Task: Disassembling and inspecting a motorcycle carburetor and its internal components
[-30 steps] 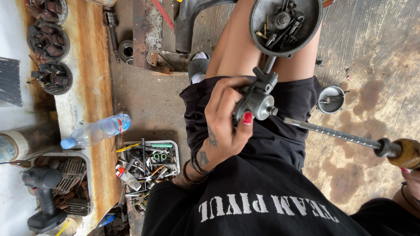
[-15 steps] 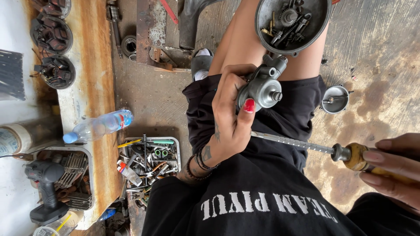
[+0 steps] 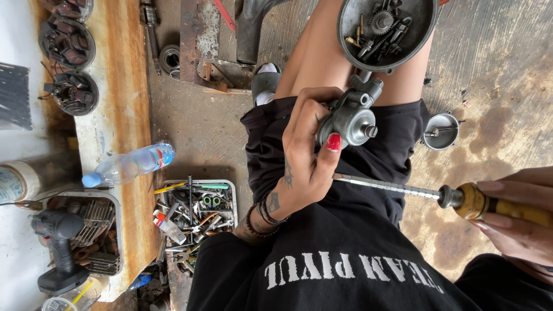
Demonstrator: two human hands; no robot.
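My left hand [image 3: 302,155] grips a grey metal carburettor body [image 3: 349,118] over my lap, thumb with a red nail pressed on its side. My right hand [image 3: 518,222] holds the yellow handle of a long screwdriver [image 3: 438,196] at the right edge; its ridged shaft runs left and its tip reaches the heel of my left thumb, under the carburettor. A round metal bowl [image 3: 351,43] with gears and small parts rests on my knee, just above the carburettor.
A tray of mixed tools and bolts [image 3: 193,213] sits on the floor at my left. A rusty bench [image 3: 121,115] carries a plastic water bottle [image 3: 129,165], round stator plates [image 3: 66,43] and a cordless drill [image 3: 57,247]. A small metal float cup [image 3: 440,131] lies on the concrete floor.
My right hand has come further into view with the screwdriver, whose tip has moved left and lower, under the carburettor. My left hand keeps its hold on the carburettor.
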